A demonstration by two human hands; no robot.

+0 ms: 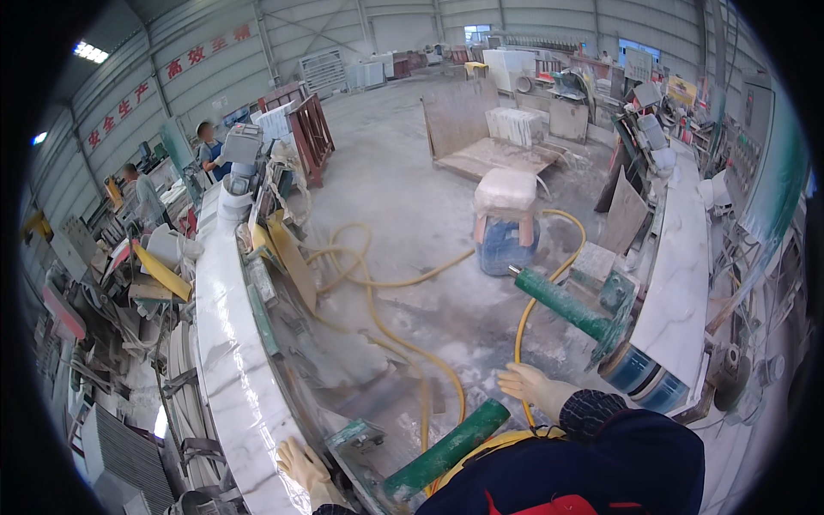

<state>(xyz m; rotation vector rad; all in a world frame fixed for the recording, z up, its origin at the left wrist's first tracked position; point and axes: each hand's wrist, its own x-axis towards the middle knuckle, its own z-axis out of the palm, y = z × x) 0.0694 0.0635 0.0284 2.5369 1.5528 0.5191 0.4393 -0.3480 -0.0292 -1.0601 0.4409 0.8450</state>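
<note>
My left hand (302, 465), in a cream glove, lies with its fingers apart on the near end of a long, glossy white slab (225, 343) with grey veins. Close to its right is a green roller (451, 446) on a metal frame. My right hand (534, 388), gloved alike, is held out over the floor with its fingers stretched to the left and nothing visible in them. Beyond it, a second green roller (562, 302) juts from the right-hand machine, where another white slab (674, 283) lies beside blue-banded rollers (642, 378).
A yellow hose (446, 369) loops across the dusty floor. Ahead stands a blue drum-like container (506, 245) topped by a wrapped pad. Farther off is a wooden stand (493, 154) bearing white slabs. Two people (210, 154) stand at the far left. Machinery lines both sides.
</note>
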